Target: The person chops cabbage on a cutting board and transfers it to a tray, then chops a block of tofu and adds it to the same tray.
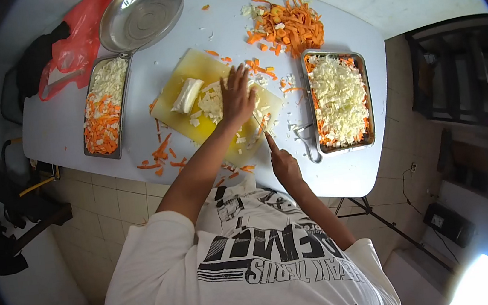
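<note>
My left hand (239, 96) is over the cutting board (177, 124), fingers stretched out, close to a heap of pale chopped pieces (211, 103), perhaps cabbage. My right hand (285, 169) is closed round the handle of a knife (270, 142) at the board's near right edge. The blade points up and left toward my left palm, and its tip is hard to make out. A whitish chunk (187, 95) lies on the left half of the board. Small pale and orange bits are scattered around the blade.
At right stands a metal tray (315, 126) of shredded pale vegetable over carrot, a peeler-like tool (308, 145) beside it. Carrot peelings (290, 27) are piled behind. At left are another filled tray (88, 147), a steel pan (144, 13) and a red plastic bag (83, 38).
</note>
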`<state>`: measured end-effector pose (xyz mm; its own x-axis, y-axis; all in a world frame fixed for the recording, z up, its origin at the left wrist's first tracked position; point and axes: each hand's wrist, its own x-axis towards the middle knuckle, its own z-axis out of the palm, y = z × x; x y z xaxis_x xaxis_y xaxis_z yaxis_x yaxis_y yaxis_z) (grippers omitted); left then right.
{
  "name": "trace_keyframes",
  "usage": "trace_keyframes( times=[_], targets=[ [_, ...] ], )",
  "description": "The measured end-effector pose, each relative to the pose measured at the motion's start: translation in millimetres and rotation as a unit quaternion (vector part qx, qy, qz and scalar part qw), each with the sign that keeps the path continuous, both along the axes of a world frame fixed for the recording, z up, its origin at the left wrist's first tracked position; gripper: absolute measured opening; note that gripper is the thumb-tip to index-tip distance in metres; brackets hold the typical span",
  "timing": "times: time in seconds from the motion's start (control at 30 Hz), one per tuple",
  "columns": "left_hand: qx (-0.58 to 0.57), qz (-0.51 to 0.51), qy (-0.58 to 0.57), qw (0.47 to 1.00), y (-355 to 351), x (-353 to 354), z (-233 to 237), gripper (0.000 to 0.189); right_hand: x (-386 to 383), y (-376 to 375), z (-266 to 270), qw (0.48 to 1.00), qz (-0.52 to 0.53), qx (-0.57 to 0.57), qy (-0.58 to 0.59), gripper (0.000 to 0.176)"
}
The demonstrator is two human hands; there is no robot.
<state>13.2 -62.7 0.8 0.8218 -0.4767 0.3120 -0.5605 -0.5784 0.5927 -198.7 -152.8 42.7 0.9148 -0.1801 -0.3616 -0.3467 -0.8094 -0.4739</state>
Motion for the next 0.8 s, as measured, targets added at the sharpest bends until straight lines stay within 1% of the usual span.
trace_keyframes(
  times=[0.03,0.07,0.17,0.2,0.27,0.3,0.33,0.37,0.4,0.5,0.57,0.63,0.77,0.8],
  targets=[
    [0.074,-0.011,-0.005,0.997,-11.7,3.1,-14.4,0.058,1.2,-1.3,-3.5,1.0,-0.001,0.014,-0.001,0.066],
    [0.137,-0.037,0.021,0.99,-14.8,3.4,-29.1,0.063,0.0,-1.0,-7.0,1.0,-0.007,0.028,0.0,0.066],
    [0.143,-0.027,0.016,0.989,-25.3,5.6,-31.2,0.064,2.4,-6.8,-7.9,0.991,-0.047,0.128,-0.003,0.066],
    [0.156,-0.024,0.003,0.988,-27.5,7.1,-31.6,0.064,2.6,-9.6,-10.4,0.98,-0.054,0.187,-0.045,0.065],
    [0.04,0.07,0.072,0.994,-18.9,8.1,-29.9,0.06,-1.4,-16.2,-9.5,0.983,-0.035,0.171,-0.062,0.065],
    [-0.018,0.115,0.107,0.987,-12.5,13.4,-29.7,0.058,1.7,-18.9,-1.1,0.984,-0.027,0.162,-0.07,0.065],
    [-0.115,0.17,0.094,0.974,-1.7,20.7,-27.6,0.055,2.6,-18.5,10.4,0.983,-0.03,0.158,-0.086,0.064],
    [-0.209,0.226,0.082,0.948,8.6,27.3,-26.9,0.051,2.6,-18.1,17.4,0.986,-0.037,0.145,-0.078,0.064],
    [-0.257,0.235,0.075,0.934,13.7,30.9,-16.3,0.046,3.9,-18.3,22.5,0.988,-0.04,0.131,-0.07,0.063],
    [-0.232,0.18,0.084,0.952,9.9,37.4,-13.9,0.046,9.4,-20.4,19.7,0.995,-0.028,0.086,-0.043,0.063],
    [-0.196,0.117,0.069,0.971,-1.6,39.4,-14.3,0.046,14.3,-22.2,16.8,0.999,-0.015,0.051,-0.007,0.064],
    [-0.172,0.1,0.075,0.977,-17.6,41.4,-25.0,0.047,13.2,-21.9,13.8,0.999,-0.018,0.04,-0.016,0.064],
    [-0.027,0.081,0.048,0.995,-36.8,45.9,-40.0,0.053,13.2,-23.6,13.8,0.999,-0.018,0.03,0.0,0.064],
    [-0.022,0.077,0.05,0.996,-39.2,48.4,-41.7,0.055,12.6,-23.5,13.1,0.999,-0.019,0.031,0.001,0.064]
  ],
)
